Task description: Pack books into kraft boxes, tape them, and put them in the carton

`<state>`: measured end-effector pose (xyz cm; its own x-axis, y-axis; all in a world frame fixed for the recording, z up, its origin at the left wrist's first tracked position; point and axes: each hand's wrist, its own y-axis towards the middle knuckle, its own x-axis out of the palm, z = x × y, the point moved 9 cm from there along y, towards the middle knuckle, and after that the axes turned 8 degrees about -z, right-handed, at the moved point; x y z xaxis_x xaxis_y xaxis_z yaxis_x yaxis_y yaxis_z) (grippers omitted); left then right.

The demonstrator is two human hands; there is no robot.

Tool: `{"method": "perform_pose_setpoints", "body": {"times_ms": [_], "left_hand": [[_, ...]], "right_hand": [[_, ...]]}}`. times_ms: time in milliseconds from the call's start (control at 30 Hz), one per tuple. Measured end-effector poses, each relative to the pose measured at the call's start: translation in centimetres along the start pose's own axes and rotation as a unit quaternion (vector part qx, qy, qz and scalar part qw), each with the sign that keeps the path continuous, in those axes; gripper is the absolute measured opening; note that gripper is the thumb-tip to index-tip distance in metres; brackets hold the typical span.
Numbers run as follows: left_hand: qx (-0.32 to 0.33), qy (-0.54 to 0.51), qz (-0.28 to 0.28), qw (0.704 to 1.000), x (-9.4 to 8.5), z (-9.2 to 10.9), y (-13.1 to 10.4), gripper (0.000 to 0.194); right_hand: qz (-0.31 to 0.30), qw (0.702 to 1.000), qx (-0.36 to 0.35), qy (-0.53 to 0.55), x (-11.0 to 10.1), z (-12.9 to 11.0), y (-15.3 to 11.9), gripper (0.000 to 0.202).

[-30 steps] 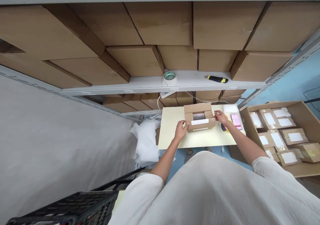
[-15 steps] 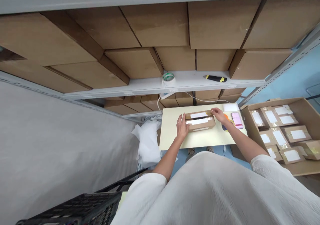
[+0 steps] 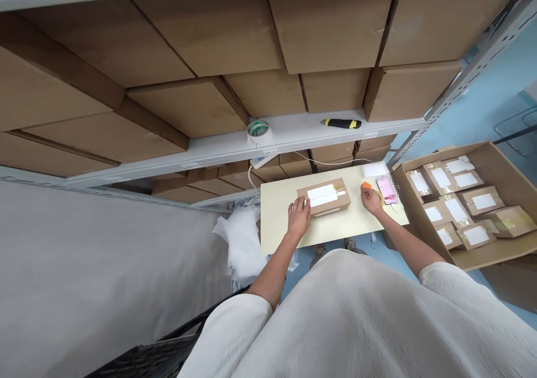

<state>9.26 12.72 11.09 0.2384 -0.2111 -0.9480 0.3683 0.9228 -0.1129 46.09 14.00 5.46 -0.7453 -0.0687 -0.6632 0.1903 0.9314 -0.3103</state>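
Note:
A small cardboard box (image 3: 342, 199) with a white label on its top lies on the cream tabletop (image 3: 277, 232), its top flaps together. My left hand (image 3: 299, 216) grips the left end of the box, fingers bent over its top edge. To the right of the box, my right hand (image 3: 371, 200) is closed around a tape dispenser (image 3: 366, 185). An orange part shows above the fingers and a yellow part beside them; the rest is hidden under the hand. A phone with a pink screen (image 3: 386, 190) lies just right of that hand.
A large open carton (image 3: 514, 168) at the right holds several labelled small boxes. Shelving (image 3: 302, 137) with stacked cartons stands in front, bearing a tape roll (image 3: 259, 132) and a utility knife (image 3: 342, 123). White packing sheets (image 3: 243, 238) hang left of the table, near a black crate (image 3: 146, 355).
My right hand has left the box and moved right onto the tape dispenser. The gap between the box's top flaps has closed. My left hand stays at the box's left end.

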Motion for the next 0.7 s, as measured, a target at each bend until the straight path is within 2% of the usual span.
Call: {"method": "perform_pose_setpoints", "body": {"times_ms": [100,233,567,700], "left_hand": [[-0.009,0.005,-0.008,1.000,0.5,0.0,0.0,0.055],[-0.016,0.006,-0.015,1.000,1.0,-0.1,0.1,0.055],[-0.028,0.009,-0.020,0.999,1.6,-0.4,0.2,0.055],[-0.026,0.002,-0.016,1.000,1.7,-0.6,0.2,0.055]], "right_hand": [[-0.015,0.997,0.042,-0.061,-0.4,3.1,-0.8,0.026],[-0.053,0.990,0.082,-0.103,0.7,5.2,-1.2,0.028],[-0.062,0.974,0.130,-0.176,1.8,5.1,-0.4,0.031],[-0.070,0.970,0.130,-0.194,1.4,4.4,-0.7,0.033]]}}
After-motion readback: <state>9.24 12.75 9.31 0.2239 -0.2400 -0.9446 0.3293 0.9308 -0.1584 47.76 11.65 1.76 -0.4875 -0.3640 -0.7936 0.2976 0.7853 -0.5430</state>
